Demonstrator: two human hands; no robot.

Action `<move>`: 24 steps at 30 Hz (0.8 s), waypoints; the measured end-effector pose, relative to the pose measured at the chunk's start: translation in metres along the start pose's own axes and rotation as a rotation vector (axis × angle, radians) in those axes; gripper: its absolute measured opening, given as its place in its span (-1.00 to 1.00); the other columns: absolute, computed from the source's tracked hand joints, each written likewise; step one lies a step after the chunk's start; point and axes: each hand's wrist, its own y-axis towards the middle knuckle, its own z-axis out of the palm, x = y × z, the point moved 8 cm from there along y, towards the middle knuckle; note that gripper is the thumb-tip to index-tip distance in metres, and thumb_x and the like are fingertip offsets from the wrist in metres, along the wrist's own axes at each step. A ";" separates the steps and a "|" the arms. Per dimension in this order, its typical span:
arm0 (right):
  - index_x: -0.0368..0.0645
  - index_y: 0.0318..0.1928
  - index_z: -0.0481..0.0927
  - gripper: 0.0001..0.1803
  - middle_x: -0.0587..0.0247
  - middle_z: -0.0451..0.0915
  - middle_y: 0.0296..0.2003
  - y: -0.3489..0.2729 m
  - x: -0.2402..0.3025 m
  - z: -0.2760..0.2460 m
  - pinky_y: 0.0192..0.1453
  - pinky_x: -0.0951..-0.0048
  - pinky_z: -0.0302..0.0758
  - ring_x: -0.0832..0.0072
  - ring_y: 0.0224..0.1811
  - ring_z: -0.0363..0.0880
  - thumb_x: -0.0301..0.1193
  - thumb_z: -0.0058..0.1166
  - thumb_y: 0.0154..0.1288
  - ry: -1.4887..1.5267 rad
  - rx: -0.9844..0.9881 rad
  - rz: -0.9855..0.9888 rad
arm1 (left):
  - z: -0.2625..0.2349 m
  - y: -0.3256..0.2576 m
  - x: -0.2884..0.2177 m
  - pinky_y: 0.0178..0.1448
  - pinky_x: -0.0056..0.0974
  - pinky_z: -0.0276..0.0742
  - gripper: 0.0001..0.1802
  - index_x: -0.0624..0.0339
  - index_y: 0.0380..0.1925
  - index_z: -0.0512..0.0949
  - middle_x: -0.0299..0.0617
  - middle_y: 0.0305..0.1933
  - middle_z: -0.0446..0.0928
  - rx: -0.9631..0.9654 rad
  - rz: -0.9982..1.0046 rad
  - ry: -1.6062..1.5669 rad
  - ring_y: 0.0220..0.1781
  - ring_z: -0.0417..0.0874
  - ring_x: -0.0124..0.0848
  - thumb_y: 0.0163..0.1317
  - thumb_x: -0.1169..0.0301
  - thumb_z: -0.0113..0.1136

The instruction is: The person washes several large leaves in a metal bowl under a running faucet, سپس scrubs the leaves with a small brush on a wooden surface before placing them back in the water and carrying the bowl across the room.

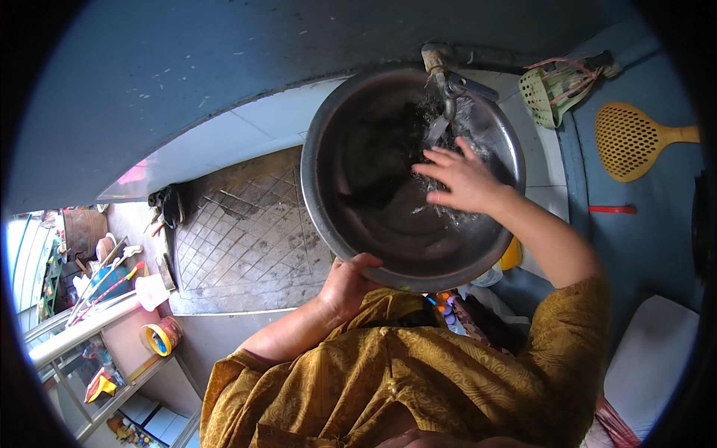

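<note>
A large round dark metal basin (328,231) sits under a wall tap (445,88). Water (439,130) streams from the tap into it, splashing and rippling. My left hand (348,287) grips the near left rim, thumb over the edge and the other fingers hidden beneath. Over the basin's right half, my right hand (464,178) holds nothing; its fingers are spread at the falling water, just below the spout.
A pale green slotted scoop (541,97) and a yellow perforated skimmer (629,140) hang on the right wall. Left of the basin lies a dirty grid-patterned slab (239,231). A yellow-rimmed tub (161,337) and assorted clutter are farther left.
</note>
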 end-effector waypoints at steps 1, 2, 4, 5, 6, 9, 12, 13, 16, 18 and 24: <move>-0.08 0.25 0.48 -0.43 0.02 0.48 0.23 -0.001 -0.005 -0.018 0.49 -0.06 0.03 0.19 0.39 0.30 -0.09 0.13 0.30 0.131 -0.052 -0.010 | -0.002 0.001 0.000 0.01 -0.05 0.73 -0.74 0.48 -0.10 0.41 0.09 -0.10 0.52 -0.010 0.010 0.008 -0.10 0.67 -0.07 0.22 0.57 0.09; -0.15 -0.11 0.66 -0.71 0.14 0.68 -0.10 -0.010 -0.011 -0.052 0.25 0.16 0.40 0.25 0.05 0.60 -0.24 0.21 0.25 0.165 -0.348 0.042 | -0.003 0.003 0.001 0.01 -0.05 0.73 -0.74 0.48 -0.10 0.41 0.09 -0.10 0.52 -0.008 0.008 0.002 -0.10 0.67 -0.07 0.22 0.57 0.09; -0.12 -0.26 0.64 -0.89 0.15 0.67 -0.40 -0.027 -0.032 -0.085 -0.28 0.38 0.57 0.31 -0.32 0.68 -0.39 0.25 0.23 0.473 -0.475 0.190 | -0.008 0.005 0.002 0.00 -0.06 0.74 -0.73 0.48 -0.09 0.41 0.10 -0.11 0.54 -0.005 0.008 -0.021 -0.13 0.68 -0.07 0.22 0.58 0.08; -0.12 -0.25 0.62 -0.88 0.18 0.65 -0.40 -0.037 -0.039 -0.100 -0.32 0.42 0.56 0.36 -0.37 0.65 -0.39 0.24 0.25 0.460 -0.599 0.273 | -0.010 0.005 0.001 0.00 -0.06 0.74 -0.73 0.48 -0.09 0.41 0.10 -0.11 0.54 -0.012 0.009 -0.026 -0.13 0.68 -0.07 0.22 0.58 0.08; -0.14 -0.20 0.60 -0.84 0.23 0.62 -0.41 -0.050 -0.053 -0.113 -0.33 0.43 0.55 0.37 -0.42 0.62 -0.38 0.24 0.26 0.475 -0.739 0.275 | -0.006 0.005 0.002 0.00 -0.06 0.74 -0.73 0.47 -0.08 0.41 0.09 -0.13 0.55 -0.009 -0.006 -0.012 -0.14 0.69 -0.07 0.22 0.58 0.08; -0.17 -0.09 0.56 -0.72 0.17 0.58 -0.24 -0.053 -0.052 -0.147 -0.10 0.32 0.54 0.27 -0.17 0.59 -0.31 0.24 0.27 0.192 -0.805 0.373 | -0.010 0.007 0.002 -0.01 -0.07 0.74 -0.71 0.46 -0.04 0.42 0.07 -0.13 0.57 -0.008 -0.007 0.028 -0.13 0.70 -0.08 0.24 0.56 0.09; -0.22 -0.10 0.55 -0.66 0.11 0.56 -0.19 -0.034 -0.045 -0.150 0.03 0.23 0.48 0.18 -0.09 0.55 -0.21 0.20 0.30 -0.038 -0.767 0.276 | 0.000 0.004 -0.001 -0.01 -0.07 0.74 -0.67 0.44 0.02 0.42 0.06 -0.08 0.58 -0.001 0.005 0.026 -0.11 0.70 -0.10 0.31 0.48 0.12; -0.22 -0.10 0.55 -0.66 0.11 0.56 -0.19 -0.031 -0.046 -0.149 0.03 0.23 0.48 0.18 -0.09 0.55 -0.21 0.20 0.30 -0.040 -0.763 0.277 | 0.003 0.003 -0.002 -0.01 -0.07 0.73 -0.64 0.42 0.06 0.42 0.05 -0.04 0.59 -0.004 0.010 -0.008 -0.11 0.70 -0.12 0.34 0.43 0.13; -0.23 -0.23 0.54 -0.64 0.12 0.58 -0.26 -0.017 -0.044 -0.142 0.00 0.21 0.48 0.15 -0.14 0.56 -0.14 0.20 0.29 -0.094 -0.631 0.372 | 0.004 0.004 -0.003 0.00 -0.06 0.72 -0.60 0.41 0.10 0.41 0.04 0.02 0.58 0.027 0.009 0.004 -0.06 0.69 -0.14 0.38 0.36 0.13; -0.22 -0.27 0.54 -0.65 0.13 0.59 -0.28 -0.011 -0.026 -0.140 -0.02 0.22 0.48 0.16 -0.17 0.57 -0.15 0.23 0.26 0.082 -0.516 0.404 | -0.003 0.006 -0.002 0.01 -0.06 0.72 -0.62 0.39 0.09 0.42 0.02 0.01 0.58 0.008 0.020 0.006 -0.04 0.68 -0.15 0.37 0.38 0.13; -0.18 0.03 0.58 -0.53 0.12 0.65 -0.19 -0.037 -0.065 -0.101 0.09 0.28 0.49 0.17 -0.11 0.62 -0.31 0.36 0.11 0.127 -0.795 0.420 | -0.018 0.012 -0.005 0.02 -0.04 0.71 -0.70 0.33 0.02 0.43 -0.02 -0.05 0.57 0.000 0.065 0.044 -0.04 0.67 -0.17 0.31 0.49 0.10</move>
